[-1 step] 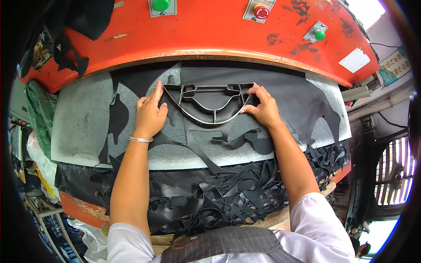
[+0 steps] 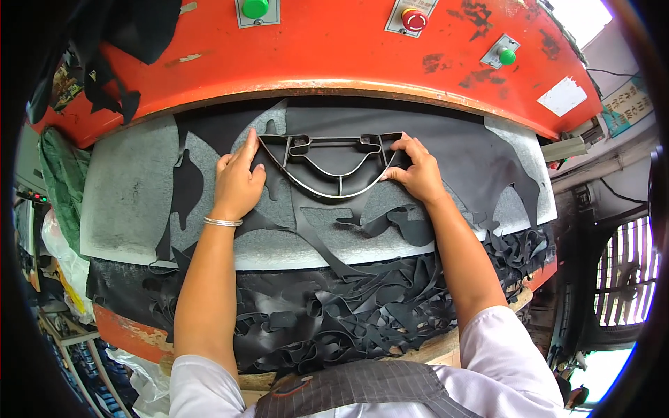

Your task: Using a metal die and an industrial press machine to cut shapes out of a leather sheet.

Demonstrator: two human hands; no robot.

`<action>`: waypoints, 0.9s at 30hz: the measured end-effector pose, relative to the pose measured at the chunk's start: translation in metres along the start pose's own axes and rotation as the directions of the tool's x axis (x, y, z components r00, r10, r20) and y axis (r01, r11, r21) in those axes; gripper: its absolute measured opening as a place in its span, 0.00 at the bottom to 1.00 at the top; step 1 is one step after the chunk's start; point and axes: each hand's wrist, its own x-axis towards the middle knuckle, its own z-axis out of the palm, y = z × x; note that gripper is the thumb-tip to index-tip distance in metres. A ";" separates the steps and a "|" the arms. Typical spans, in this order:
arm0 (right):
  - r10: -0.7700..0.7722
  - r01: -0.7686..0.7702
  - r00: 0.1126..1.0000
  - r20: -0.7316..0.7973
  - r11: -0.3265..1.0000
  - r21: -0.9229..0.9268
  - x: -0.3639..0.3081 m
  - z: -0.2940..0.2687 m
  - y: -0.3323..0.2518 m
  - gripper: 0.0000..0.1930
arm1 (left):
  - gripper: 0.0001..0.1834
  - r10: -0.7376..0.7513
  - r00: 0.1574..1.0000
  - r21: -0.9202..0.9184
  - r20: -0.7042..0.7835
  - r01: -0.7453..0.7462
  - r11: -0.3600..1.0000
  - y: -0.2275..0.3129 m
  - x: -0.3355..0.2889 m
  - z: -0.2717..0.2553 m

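Observation:
A steel cutting die (image 2: 341, 196), shaped like a shallow bowl with a straight far side and inner struts, lies on black leather-like sheet (image 2: 446, 143). At its left corner is my left hand (image 2: 238, 182), fingers along the outer edge and thumb bent nearby. My right hand (image 2: 418, 171) grips the right corner between thumb and fingers. The sheet rests on a worn grey cutting board (image 2: 129, 216), with cut-out gaps showing the board beneath the die's near side. My fingertips at the far left corner are partly hidden by the die.
An orange press beam (image 2: 334, 63) spans the far side, with green buttons (image 2: 255, 8) and a red stop button (image 2: 414, 19). Tangled black offcuts (image 2: 334, 313) heap along the board's near edge. Black scraps (image 2: 139, 31) hang at far left, near a green sack (image 2: 61, 171).

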 end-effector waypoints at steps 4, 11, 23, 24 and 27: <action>0.011 -0.011 1.000 -0.006 1.000 0.004 -0.001 -0.001 -0.001 0.33 | 0.37 -0.010 1.000 0.009 0.014 0.010 1.000 0.003 -0.002 -0.001; 0.019 -0.019 1.000 -0.009 1.000 -0.003 -0.005 -0.003 -0.003 0.32 | 0.38 0.048 0.999 0.051 -0.019 -0.047 0.998 0.004 -0.007 -0.001; -0.014 0.016 1.000 0.021 0.996 -0.087 -0.006 -0.009 0.000 0.34 | 0.38 0.038 0.998 0.058 0.041 -0.040 0.998 0.012 -0.005 -0.006; -0.039 0.041 0.999 0.026 0.994 -0.099 -0.006 -0.011 0.001 0.35 | 0.38 0.045 0.998 0.055 0.040 -0.048 0.997 0.014 -0.004 -0.006; -0.103 0.107 0.994 0.033 0.982 -0.154 -0.007 -0.014 0.001 0.35 | 0.37 0.067 0.998 0.120 0.017 -0.068 0.990 0.014 -0.004 -0.006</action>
